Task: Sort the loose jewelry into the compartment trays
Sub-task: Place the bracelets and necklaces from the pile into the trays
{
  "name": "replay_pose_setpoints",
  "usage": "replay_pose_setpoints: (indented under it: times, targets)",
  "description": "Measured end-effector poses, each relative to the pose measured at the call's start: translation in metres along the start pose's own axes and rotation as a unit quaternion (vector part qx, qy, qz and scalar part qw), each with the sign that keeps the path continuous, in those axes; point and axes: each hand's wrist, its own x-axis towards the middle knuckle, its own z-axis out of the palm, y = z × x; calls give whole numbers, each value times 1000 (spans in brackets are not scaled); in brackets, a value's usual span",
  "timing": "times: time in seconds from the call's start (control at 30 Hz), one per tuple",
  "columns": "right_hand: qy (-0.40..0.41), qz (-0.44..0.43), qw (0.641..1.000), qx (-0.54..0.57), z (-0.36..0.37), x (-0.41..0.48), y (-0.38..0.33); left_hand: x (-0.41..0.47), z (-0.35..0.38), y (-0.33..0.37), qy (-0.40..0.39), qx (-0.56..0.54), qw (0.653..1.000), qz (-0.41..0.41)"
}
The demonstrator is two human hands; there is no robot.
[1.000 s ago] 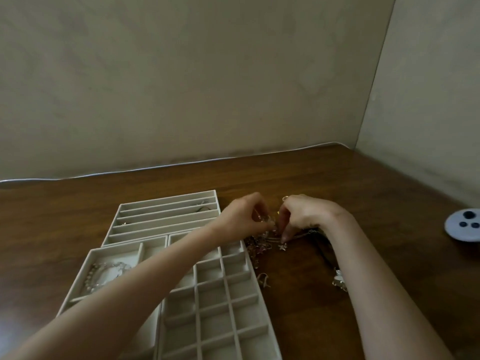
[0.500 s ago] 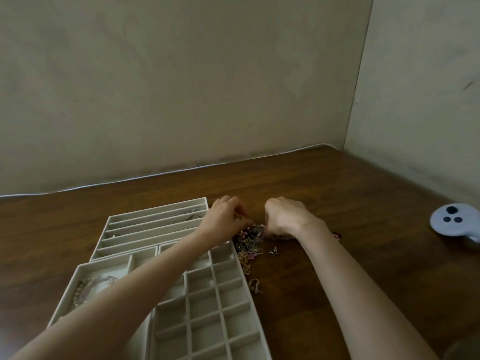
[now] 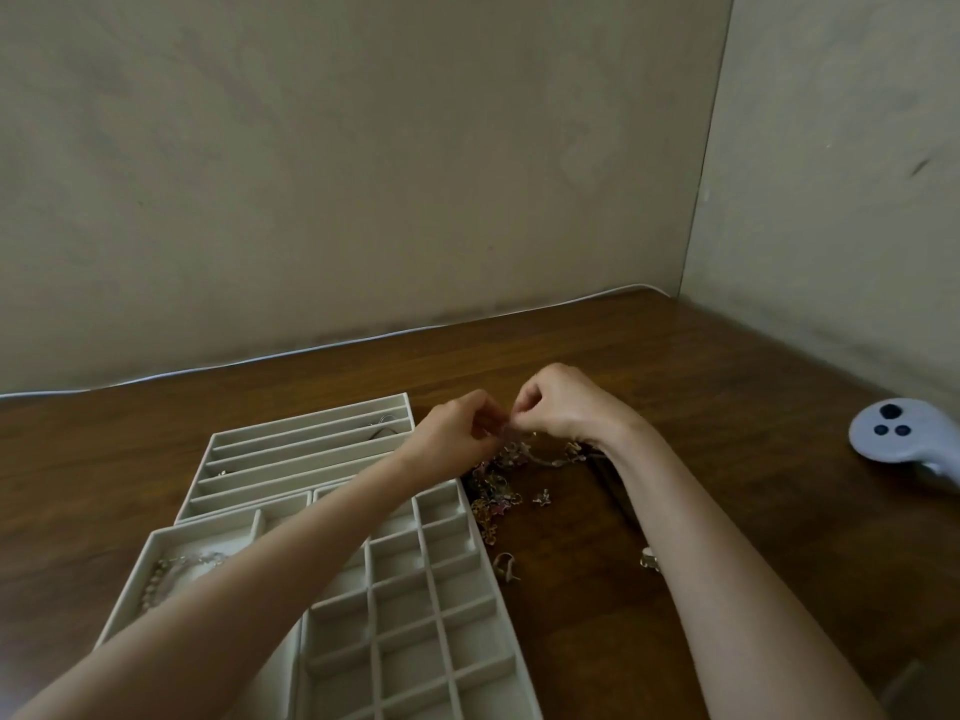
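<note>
A heap of loose jewelry (image 3: 493, 485) lies on the brown table just right of the cream trays. My left hand (image 3: 457, 433) and my right hand (image 3: 558, 407) are raised a little above the heap, fingertips close together, both pinching a small jewelry piece (image 3: 511, 433) between them; it is too small to make out. A chain (image 3: 550, 459) hangs from under my right hand down to the heap. The grid tray (image 3: 467, 605) has many small square cells. The slotted tray (image 3: 291, 459) lies behind it. A third tray (image 3: 150, 553) at the left holds a beaded bracelet (image 3: 171, 569).
A white controller (image 3: 898, 431) with dark buttons lies at the right edge of the table. Single earrings (image 3: 506, 563) lie on the wood beside the grid tray. A small charm (image 3: 649, 558) shows by my right forearm. Walls close the table at the back and right.
Both hands have lifted off the heap and come together, pinching a small piece; a chain now trails down from them. The camera view has shifted slightly.
</note>
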Motion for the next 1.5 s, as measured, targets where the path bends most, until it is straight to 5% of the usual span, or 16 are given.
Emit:
replay_pose_setpoints:
  times: [0.2, 0.57, 0.9, 1.23, 1.5]
  targets:
    - [66, -34, 971, 226, -2, -1, -1, 3, -2, -3, 26, -64, 997, -29]
    - [118, -74, 928, 344, -1, 5, 2, 6, -8, -19, 56, 85, 993, -52]
    - [160, -109, 913, 360, 0, 7, 4, 10, -8, -18, 58, 126, 990, -33]
    - [193, -104, 901, 374, 2, 11, 7, 1, -25, -5, 132, -230, 962, -70]
    - [202, -93, 966, 133, 13, 16, 16, 0, -33, 0, 171, -198, 964, -39]
